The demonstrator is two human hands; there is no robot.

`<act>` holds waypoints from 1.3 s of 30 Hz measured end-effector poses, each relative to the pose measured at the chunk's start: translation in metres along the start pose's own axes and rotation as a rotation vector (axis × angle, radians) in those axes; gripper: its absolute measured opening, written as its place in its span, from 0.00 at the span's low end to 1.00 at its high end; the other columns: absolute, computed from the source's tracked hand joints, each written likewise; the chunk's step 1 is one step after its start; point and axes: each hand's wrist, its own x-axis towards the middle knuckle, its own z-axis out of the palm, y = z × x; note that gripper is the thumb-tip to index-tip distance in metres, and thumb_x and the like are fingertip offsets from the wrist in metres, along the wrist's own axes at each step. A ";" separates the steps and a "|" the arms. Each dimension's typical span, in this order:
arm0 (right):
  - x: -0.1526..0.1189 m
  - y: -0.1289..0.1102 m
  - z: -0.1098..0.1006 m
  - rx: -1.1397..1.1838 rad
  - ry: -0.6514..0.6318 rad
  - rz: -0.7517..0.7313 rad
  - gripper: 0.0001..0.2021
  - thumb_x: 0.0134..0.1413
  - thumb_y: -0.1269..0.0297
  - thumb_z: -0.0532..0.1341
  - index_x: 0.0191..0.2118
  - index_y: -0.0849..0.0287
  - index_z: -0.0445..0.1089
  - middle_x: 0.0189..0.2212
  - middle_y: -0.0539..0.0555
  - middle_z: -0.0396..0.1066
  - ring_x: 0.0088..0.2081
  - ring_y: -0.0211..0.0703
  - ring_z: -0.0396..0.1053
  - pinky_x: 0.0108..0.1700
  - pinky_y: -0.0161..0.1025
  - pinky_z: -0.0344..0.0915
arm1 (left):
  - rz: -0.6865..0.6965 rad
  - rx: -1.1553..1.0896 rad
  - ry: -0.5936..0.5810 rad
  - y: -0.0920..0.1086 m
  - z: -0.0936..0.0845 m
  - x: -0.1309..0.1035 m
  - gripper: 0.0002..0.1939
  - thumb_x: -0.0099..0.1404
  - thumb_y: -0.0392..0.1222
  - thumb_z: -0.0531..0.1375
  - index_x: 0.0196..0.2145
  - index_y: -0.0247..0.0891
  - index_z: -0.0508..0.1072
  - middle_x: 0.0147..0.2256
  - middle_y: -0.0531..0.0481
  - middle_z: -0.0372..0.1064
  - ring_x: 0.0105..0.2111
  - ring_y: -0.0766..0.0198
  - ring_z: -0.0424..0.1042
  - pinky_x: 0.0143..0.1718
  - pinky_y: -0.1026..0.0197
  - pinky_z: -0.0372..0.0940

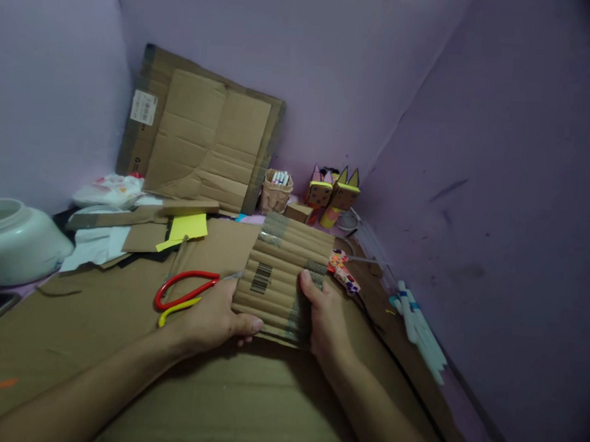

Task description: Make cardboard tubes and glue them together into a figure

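Note:
Between my two hands is a creased piece of cardboard [284, 274], tilted up, with a barcode and strips of greyish tape along its edges. My left hand [219, 316] grips its lower left corner, thumb on the front face and fingers behind. On the right edge, my right hand [326, 316] holds it with the thumb pressed on the front; the other fingers are mostly hidden behind. Just left of the cardboard lie scissors [185, 291] with red and yellow handles, their blades partly hidden by my left hand and the cardboard.
Large cardboard sheets [204, 142] lean on the back wall. A marker cup [277, 193] and cardboard figures [344, 194] stand behind. Right lie a patterned glue gun [344, 274] with a black cord and white glue sticks [421, 332]. A white pot [18, 241] and yellow paper [188, 228] are left.

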 end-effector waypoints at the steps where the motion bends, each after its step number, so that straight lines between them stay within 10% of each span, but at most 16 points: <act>1: 0.000 -0.001 0.001 0.029 -0.020 0.042 0.19 0.44 0.55 0.66 0.42 0.60 0.72 0.34 0.54 0.78 0.39 0.53 0.75 0.42 0.46 0.70 | 0.017 0.035 -0.009 0.002 -0.001 -0.001 0.13 0.46 0.38 0.63 0.31 0.38 0.65 0.18 0.59 0.66 0.18 0.67 0.64 0.20 0.65 0.60; 6: 0.000 -0.003 0.003 0.108 -0.054 0.153 0.18 0.42 0.56 0.67 0.41 0.58 0.72 0.33 0.53 0.79 0.38 0.53 0.76 0.41 0.47 0.71 | 0.107 0.086 -0.081 0.008 -0.010 -0.002 0.15 0.46 0.33 0.62 0.35 0.39 0.68 0.29 0.56 0.72 0.32 0.62 0.70 0.33 0.63 0.65; 17: 0.001 -0.002 0.000 0.009 0.049 -0.055 0.14 0.43 0.56 0.67 0.35 0.57 0.71 0.32 0.53 0.78 0.38 0.53 0.75 0.40 0.46 0.70 | 0.020 -0.203 -0.209 -0.009 -0.011 0.003 0.20 0.46 0.35 0.66 0.38 0.35 0.66 0.27 0.52 0.71 0.26 0.65 0.69 0.27 0.63 0.65; 22: -0.001 0.002 0.004 0.080 0.016 -0.023 0.15 0.46 0.56 0.65 0.40 0.56 0.70 0.38 0.54 0.78 0.40 0.52 0.74 0.44 0.47 0.69 | 0.043 -0.239 0.002 -0.008 -0.008 0.006 0.18 0.46 0.42 0.67 0.35 0.35 0.68 0.25 0.52 0.71 0.23 0.66 0.68 0.22 0.66 0.63; 32: 0.011 -0.015 -0.010 -0.395 0.177 -0.303 0.49 0.23 0.65 0.75 0.58 0.54 0.56 0.56 0.61 0.62 0.49 0.53 0.66 0.49 0.48 0.64 | -0.062 0.083 0.087 0.015 -0.058 -0.009 0.09 0.38 0.35 0.64 0.23 0.36 0.74 0.18 0.50 0.70 0.16 0.65 0.64 0.14 0.67 0.55; 39: 0.003 -0.013 -0.005 -0.456 -0.288 -0.053 0.26 0.23 0.73 0.73 0.38 0.55 0.73 0.34 0.52 0.77 0.38 0.52 0.73 0.41 0.46 0.69 | -0.028 0.199 -0.028 0.021 -0.071 -0.014 0.10 0.38 0.31 0.64 0.23 0.39 0.75 0.17 0.54 0.70 0.22 0.57 0.71 0.19 0.64 0.63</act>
